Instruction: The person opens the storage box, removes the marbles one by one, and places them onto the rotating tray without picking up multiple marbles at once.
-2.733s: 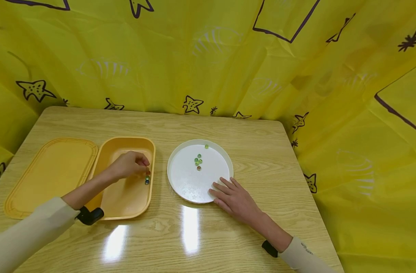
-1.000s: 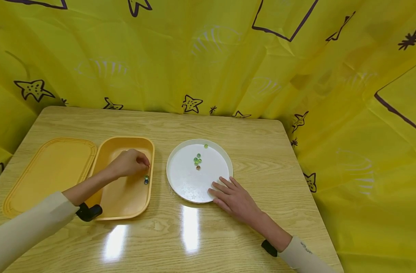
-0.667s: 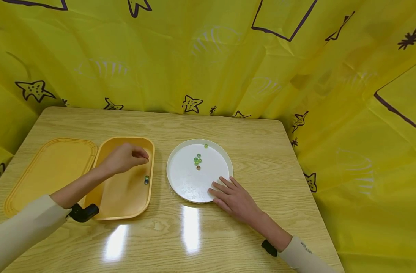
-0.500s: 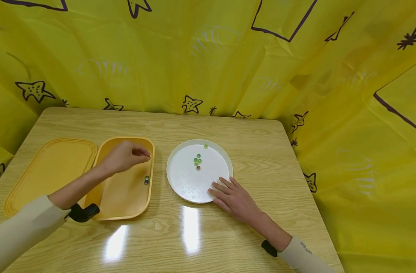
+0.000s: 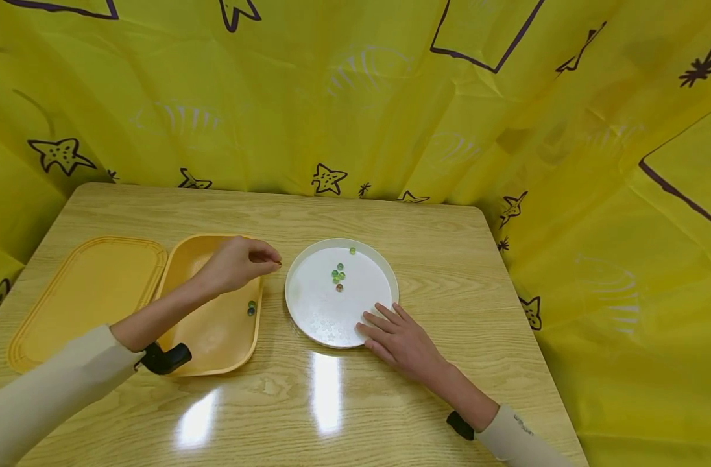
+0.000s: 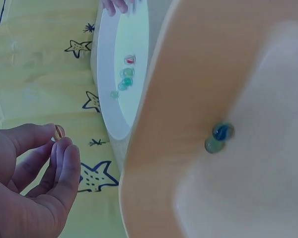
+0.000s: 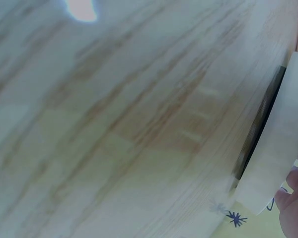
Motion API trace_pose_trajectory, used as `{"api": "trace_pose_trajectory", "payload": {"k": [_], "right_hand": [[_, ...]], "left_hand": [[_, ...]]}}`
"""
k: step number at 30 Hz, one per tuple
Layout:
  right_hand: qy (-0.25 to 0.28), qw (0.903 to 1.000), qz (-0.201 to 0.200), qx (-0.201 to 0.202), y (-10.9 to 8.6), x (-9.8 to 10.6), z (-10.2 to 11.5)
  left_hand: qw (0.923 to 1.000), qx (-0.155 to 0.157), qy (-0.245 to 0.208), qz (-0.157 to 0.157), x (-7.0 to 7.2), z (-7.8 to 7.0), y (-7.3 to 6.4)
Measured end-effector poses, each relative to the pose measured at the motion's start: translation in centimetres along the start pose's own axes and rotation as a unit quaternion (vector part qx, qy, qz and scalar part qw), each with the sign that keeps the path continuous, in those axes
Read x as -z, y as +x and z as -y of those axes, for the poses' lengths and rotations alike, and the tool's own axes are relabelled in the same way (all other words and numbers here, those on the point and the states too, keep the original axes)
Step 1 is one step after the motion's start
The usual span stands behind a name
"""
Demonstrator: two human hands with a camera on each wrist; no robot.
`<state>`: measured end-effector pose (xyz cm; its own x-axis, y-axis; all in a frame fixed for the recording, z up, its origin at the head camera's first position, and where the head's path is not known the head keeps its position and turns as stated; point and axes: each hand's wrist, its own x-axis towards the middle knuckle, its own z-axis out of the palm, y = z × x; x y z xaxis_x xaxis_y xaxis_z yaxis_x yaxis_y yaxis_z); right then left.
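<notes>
My left hand (image 5: 239, 264) pinches an amber-streaked glass marble (image 6: 59, 132) between thumb and fingertips, over the right rim of the yellow-orange bin (image 5: 218, 344). Inside that bin, against its right side, lie a blue marble (image 6: 223, 131) and a green marble (image 6: 214, 145), touching. To the right stands a round white tray (image 5: 314, 318). Several green marbles (image 5: 335, 274) cluster in it, with a reddish-brown marble (image 5: 340, 288) just below and one yellow-green marble (image 5: 352, 251) by the far rim. My right hand (image 5: 405, 340) rests with spread fingers on the tray's near right rim.
A flat yellow-orange lid (image 5: 87, 298) lies left of the bin. All of it sits on a wood-grain table (image 5: 437, 259). A yellow curtain (image 5: 285, 97) with drawn starfish hangs behind and along the right side.
My left hand has picked the amber-streaked marble out of the bin, lifted it and carried it right past the rim. Two marbles stay in the bin. The right hand has not moved.
</notes>
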<state>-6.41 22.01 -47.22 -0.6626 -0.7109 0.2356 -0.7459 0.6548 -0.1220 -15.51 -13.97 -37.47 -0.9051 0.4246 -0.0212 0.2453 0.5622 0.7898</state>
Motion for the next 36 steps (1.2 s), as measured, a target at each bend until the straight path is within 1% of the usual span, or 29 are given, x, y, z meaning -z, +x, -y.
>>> {"api": "trace_pose_trajectory", "payload": {"k": [6,9,18,22,28,36], "right_hand": [[-0.001,1.0000,-0.001,0.000,0.0,-0.1,0.0],[-0.001,1.0000,-0.002,0.000,0.0,-0.1,0.0],[0.001,1.0000,0.004,-0.001,0.0,-0.2,-0.1],[-0.002,1.0000,0.003,0.000,-0.1,-0.2,-0.2],[-0.003,1.0000,-0.002,0.003,0.0,-0.2,-0.1],[-0.002,1.0000,-0.002,0.005,0.0,-0.2,-0.2]], "left_hand": [[0.9998,-0.016,-0.007,0.007,-1.3,-0.4,1.1],[0.9996,-0.019,-0.012,0.015,-1.9,-0.6,1.7],[0.9992,-0.005,-0.025,0.029,-3.6,-1.2,3.7],[0.9989,-0.005,-0.032,0.033,-4.2,-1.5,4.4],[0.9989,-0.003,-0.027,0.037,-5.2,-1.7,5.6],[0.9982,0.024,-0.014,0.054,-6.1,-1.8,7.3]]}}
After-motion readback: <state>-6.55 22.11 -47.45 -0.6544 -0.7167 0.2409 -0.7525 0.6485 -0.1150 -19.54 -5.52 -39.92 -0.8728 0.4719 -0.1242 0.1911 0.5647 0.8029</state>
